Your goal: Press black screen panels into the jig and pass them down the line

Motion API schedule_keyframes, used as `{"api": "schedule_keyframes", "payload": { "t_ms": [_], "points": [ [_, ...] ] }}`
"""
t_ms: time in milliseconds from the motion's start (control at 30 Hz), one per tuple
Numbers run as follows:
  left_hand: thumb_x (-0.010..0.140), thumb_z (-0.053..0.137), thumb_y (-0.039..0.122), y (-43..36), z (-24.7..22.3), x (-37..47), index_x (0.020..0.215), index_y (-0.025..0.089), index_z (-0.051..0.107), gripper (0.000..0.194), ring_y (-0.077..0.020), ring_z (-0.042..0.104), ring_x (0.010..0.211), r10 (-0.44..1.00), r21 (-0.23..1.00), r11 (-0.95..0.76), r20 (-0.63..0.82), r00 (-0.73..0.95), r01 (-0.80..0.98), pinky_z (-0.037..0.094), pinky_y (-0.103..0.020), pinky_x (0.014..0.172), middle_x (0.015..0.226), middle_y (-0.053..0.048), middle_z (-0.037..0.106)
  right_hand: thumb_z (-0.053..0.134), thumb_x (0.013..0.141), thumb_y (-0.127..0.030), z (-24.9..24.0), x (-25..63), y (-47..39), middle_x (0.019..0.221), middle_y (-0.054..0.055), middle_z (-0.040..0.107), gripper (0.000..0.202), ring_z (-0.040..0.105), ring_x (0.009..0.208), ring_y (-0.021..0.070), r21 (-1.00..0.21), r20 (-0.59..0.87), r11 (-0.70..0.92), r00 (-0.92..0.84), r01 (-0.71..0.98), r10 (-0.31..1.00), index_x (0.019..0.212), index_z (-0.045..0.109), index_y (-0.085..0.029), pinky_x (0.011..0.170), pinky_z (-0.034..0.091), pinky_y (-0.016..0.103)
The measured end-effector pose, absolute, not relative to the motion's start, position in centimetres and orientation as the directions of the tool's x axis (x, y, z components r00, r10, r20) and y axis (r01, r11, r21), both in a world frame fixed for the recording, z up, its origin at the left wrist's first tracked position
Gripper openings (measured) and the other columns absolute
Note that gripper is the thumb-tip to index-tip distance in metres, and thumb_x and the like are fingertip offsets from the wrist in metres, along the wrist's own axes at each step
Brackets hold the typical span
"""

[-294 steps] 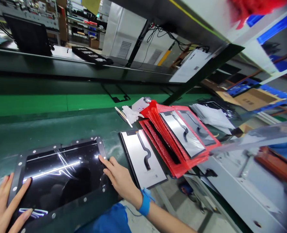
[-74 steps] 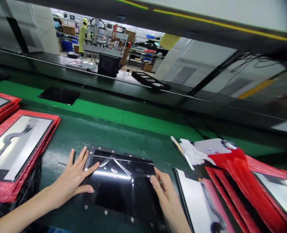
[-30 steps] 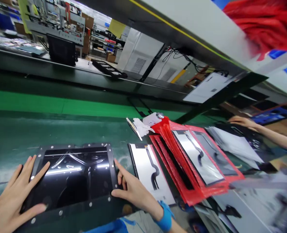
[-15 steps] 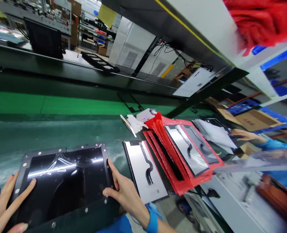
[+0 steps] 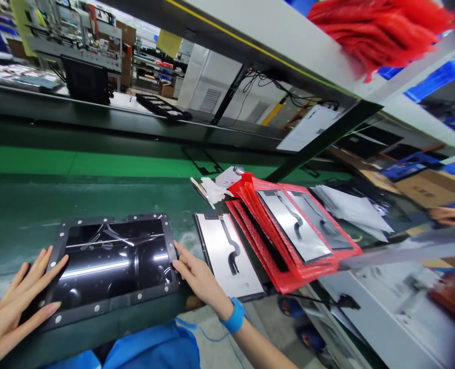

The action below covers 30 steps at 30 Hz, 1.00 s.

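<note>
A black framed screen panel [image 5: 112,261] with pale round dots along its border lies on the green bench. My left hand [image 5: 23,300] is spread over its left edge, fingers apart. At the right edge, my right hand [image 5: 198,274] grips the frame between thumb and fingers; a blue band circles that wrist. Just right of it lies a silver-backed display [image 5: 229,256] with a dark flex cable. Further right, another silver display [image 5: 292,225] rests on a stack of red bubble bags [image 5: 250,241].
White sheets [image 5: 350,210] lie beyond the red bags. A small white bottle [image 5: 229,177] and crumpled paper stand behind. Another person's hand [image 5: 452,216] shows at the far right. Red wrapping [image 5: 377,31] sits on the overhead shelf. A thin black frame [image 5: 202,161] lies on the green strip.
The view has shifted. The framed panel now shows more fully, with both hands still at its sides. The other person's hand has moved toward the right edge of the view.
</note>
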<state>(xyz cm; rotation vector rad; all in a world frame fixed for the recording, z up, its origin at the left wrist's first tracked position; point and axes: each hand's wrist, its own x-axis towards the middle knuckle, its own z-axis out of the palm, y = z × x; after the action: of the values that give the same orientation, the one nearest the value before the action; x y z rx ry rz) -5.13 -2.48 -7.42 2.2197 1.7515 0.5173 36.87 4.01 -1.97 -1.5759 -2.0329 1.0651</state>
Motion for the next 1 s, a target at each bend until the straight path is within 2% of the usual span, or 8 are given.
{"api": "schedule_keyframes", "payload": {
  "t_ms": [100,200,300,400,500,733,900,1000],
  "points": [
    [0.093,0.042,0.05,-2.7,-6.7,-5.4,0.154,0.037,0.019,0.066,-0.0345,0.013,0.149,0.97,0.431,-0.239,0.055,0.238,0.87,0.018,-0.061,0.117,0.164,0.0,0.011,0.044,0.1,-0.037,-0.6,36.7,5.1,0.072,-0.002,0.059,0.056,0.058,0.067,0.0175,-0.641,-0.173,0.196,-0.389,0.742,0.905,0.151,0.034,-0.017,0.067,0.046,0.03],
    [0.095,0.043,0.049,-3.0,-5.8,-4.7,0.155,0.032,0.011,0.07,-0.0317,0.009,0.15,0.967,0.401,-0.246,0.041,0.251,0.882,0.017,-0.059,0.118,0.164,-0.004,0.008,0.043,0.1,-0.035,0.5,35.2,7.1,0.085,0.002,0.063,0.053,0.06,0.077,0.02,-0.527,-0.007,0.333,-0.395,0.782,0.919,0.15,0.034,-0.019,0.075,0.049,0.035],
    [0.09,0.052,0.058,-3.2,-5.4,-3.7,0.156,0.025,0.001,0.09,-0.034,0.009,0.15,0.964,0.364,-0.265,0.101,0.245,0.893,0.015,-0.06,0.118,0.164,-0.012,0.008,0.042,0.1,-0.028,0.8,32.4,9.6,0.111,0.008,0.063,0.047,0.057,0.105,0.0233,-0.509,0.175,0.494,-0.477,0.705,0.861,0.146,0.04,-0.022,0.091,0.049,0.041],
    [0.076,0.06,0.073,-3.2,-5.4,-3.2,0.156,0.018,-0.004,0.117,-0.0397,0.006,0.149,0.953,0.306,-0.301,0.143,0.269,0.903,0.012,-0.065,0.116,0.162,-0.02,0.009,0.042,0.094,-0.012,0.5,29.3,11.8,0.133,0.007,0.057,0.051,0.049,0.124,0.0204,-0.517,0.236,0.627,-0.606,0.583,0.759,0.144,0.042,-0.023,0.105,0.044,0.04],
    [0.071,0.059,0.079,-3.2,-5.3,-2.8,0.155,0.015,-0.005,0.124,-0.0416,0.002,0.149,0.953,0.25,-0.294,0.153,0.263,0.923,0.008,-0.067,0.115,0.161,-0.022,0.01,0.038,0.09,-0.004,0.1,27.4,13.0,0.134,0.006,0.058,0.057,0.05,0.125,0.0176,-0.519,0.242,0.676,-0.668,0.524,0.703,0.144,0.042,-0.022,0.105,0.043,0.038],
    [0.071,0.057,0.081,-3.2,-4.7,-2.1,0.155,0.013,-0.007,0.126,-0.041,-0.004,0.149,0.965,0.249,-0.248,0.149,0.216,0.936,0.002,-0.068,0.115,0.161,-0.022,0.01,0.034,0.086,0.001,-0.1,25.8,12.9,0.13,0.01,0.061,0.06,0.049,0.125,0.0258,-0.387,0.221,0.761,-0.749,0.521,0.625,0.141,0.046,-0.02,0.1,0.041,0.049],
    [0.068,0.06,0.081,-3.4,-3.9,-1.7,0.154,0.014,-0.012,0.13,-0.04,-0.005,0.149,0.971,0.291,-0.232,0.129,0.202,0.928,-0.002,-0.066,0.116,0.161,-0.021,0.01,0.037,0.081,-0.003,-1.1,25.0,14.4,0.116,0.01,0.063,0.048,0.054,0.115,0.0247,-0.688,0.233,0.599,-0.657,0.41,0.717,0.118,0.061,-0.019,0.101,0.039,0.046],
    [0.069,0.062,0.079,-3.5,-3.5,-1.5,0.154,0.016,-0.014,0.13,-0.0394,-0.005,0.149,0.975,0.317,-0.215,0.121,0.185,0.924,-0.001,-0.066,0.116,0.162,-0.021,0.01,0.036,0.079,-0.006,-1.4,24.6,15.9,0.103,0.009,0.064,0.041,0.058,0.103,0.0225,-0.766,0.196,0.518,-0.628,0.38,0.753,0.108,0.061,-0.019,0.095,0.043,0.043]
  ]
}}
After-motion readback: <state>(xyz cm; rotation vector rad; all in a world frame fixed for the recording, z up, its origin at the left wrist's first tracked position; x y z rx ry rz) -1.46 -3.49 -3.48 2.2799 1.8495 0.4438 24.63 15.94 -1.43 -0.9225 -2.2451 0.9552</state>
